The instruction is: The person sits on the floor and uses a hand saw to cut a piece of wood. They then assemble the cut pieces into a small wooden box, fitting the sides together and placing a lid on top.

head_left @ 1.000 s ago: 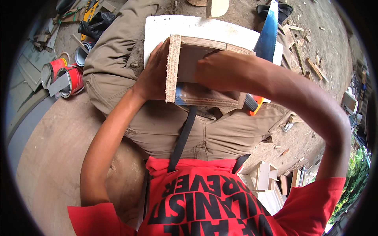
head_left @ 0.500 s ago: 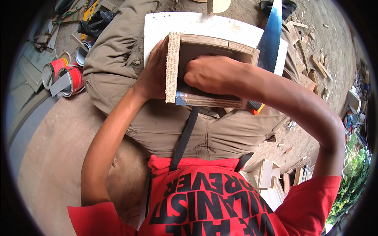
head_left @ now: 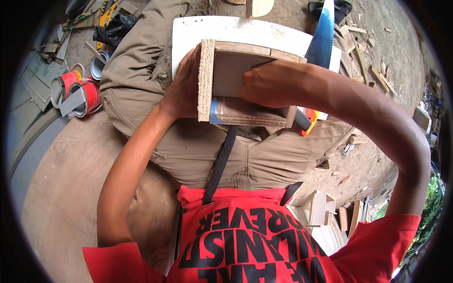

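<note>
While resting on the lap atop a white board, wooden box braced by left hand, fingers flat against its chipboard side. Right hand inside the box, fingers curled together; grip unclear. Saw just beside.

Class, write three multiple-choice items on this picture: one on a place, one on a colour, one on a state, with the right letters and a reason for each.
1. Where does the wooden box rest?
A. on the person's lap
B. on the ground
C. on a shelf

2. What colour is the saw blade?
A. red
B. blue
C. green

3. What is the left hand doing?
A. hanging free
B. gripping the saw
C. pressed flat against the box's chipboard side

Answers:
1 A, it sits over the thighs on a white board.
2 B, the blade beside the box is blue.
3 C, the palm lies on the side panel while the right hand reaches inside.
</note>
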`<state>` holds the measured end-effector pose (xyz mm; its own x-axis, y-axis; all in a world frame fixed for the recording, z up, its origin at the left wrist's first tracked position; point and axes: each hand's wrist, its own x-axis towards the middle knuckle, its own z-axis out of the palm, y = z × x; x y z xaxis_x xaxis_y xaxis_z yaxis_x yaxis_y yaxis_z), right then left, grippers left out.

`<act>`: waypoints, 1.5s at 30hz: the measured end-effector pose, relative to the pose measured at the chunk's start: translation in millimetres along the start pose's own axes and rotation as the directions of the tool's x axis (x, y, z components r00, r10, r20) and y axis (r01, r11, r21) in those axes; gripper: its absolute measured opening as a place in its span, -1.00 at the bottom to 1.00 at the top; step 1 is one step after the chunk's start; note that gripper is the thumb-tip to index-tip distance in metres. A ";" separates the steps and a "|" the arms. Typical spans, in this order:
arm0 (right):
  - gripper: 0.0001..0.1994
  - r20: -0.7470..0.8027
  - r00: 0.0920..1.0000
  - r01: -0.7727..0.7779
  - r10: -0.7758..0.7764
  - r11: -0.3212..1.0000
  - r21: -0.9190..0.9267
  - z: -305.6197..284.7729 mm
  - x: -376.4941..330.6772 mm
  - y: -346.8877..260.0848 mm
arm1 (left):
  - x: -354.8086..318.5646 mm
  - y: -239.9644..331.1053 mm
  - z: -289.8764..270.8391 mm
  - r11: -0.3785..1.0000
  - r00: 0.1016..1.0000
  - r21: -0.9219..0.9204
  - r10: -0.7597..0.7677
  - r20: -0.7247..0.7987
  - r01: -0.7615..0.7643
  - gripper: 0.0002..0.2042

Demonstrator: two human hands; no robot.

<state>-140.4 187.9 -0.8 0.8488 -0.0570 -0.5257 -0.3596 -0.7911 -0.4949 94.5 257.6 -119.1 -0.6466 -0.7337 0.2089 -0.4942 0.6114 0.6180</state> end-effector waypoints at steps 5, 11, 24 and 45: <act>-0.79 0.105 0.994 -0.043 0.042 0.999 0.003 -2.6 4.7 -0.5 | -0.3 -0.8 -0.8 1.000 1.000 0.011 -0.013 0.027 0.013 0.03; -0.85 0.023 0.998 -0.054 0.055 0.998 -0.033 -1.2 1.3 -6.9 | 0.4 2.2 -0.2 0.999 0.998 0.022 -0.047 0.044 0.046 0.02; -0.87 -0.141 0.984 -0.099 0.107 0.993 0.065 -17.0 8.8 -15.7 | -2.5 -5.7 1.7 0.999 0.999 0.048 0.008 0.041 -0.010 0.01; -0.84 0.130 0.991 -0.025 0.025 1.000 0.001 -3.4 0.0 0.0 | 0.5 1.7 1.7 1.000 1.000 0.005 -0.018 -0.007 0.018 -0.03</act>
<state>-139.1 185.8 1.5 0.7818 0.0032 -0.6236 -0.3812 -0.7888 -0.4821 92.3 258.8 -119.2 -0.6336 -0.7467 0.2024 -0.5087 0.5992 0.6182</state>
